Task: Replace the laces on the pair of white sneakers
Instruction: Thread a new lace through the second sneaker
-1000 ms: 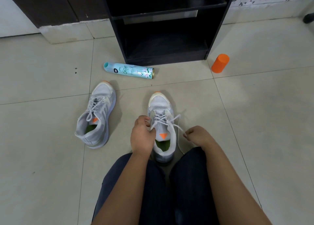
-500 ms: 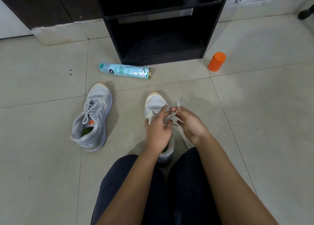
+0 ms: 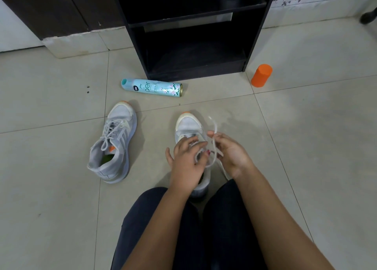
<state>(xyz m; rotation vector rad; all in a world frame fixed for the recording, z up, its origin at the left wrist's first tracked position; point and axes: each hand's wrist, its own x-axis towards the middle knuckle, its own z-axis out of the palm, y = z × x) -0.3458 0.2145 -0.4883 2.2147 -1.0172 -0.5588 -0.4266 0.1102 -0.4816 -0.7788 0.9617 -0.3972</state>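
White lace (image 3: 214,126) pinched by both hands (image 3: 186,163) (image 3: 231,153) over sneaker (image 3: 188,124).

Lace (image 3: 214,126), held by left hand (image 3: 186,163) and right hand (image 3: 230,153), loops across the gap over the near sneaker (image 3: 188,127). Open floor (image 3: 306,147) to the right, out to the orange cylinder (image 3: 261,75). Left, second sneaker (image 3: 114,145), well apart. Ahead, spray can (image 3: 152,87) lies crosswise just before the black shelf unit (image 3: 255,35).
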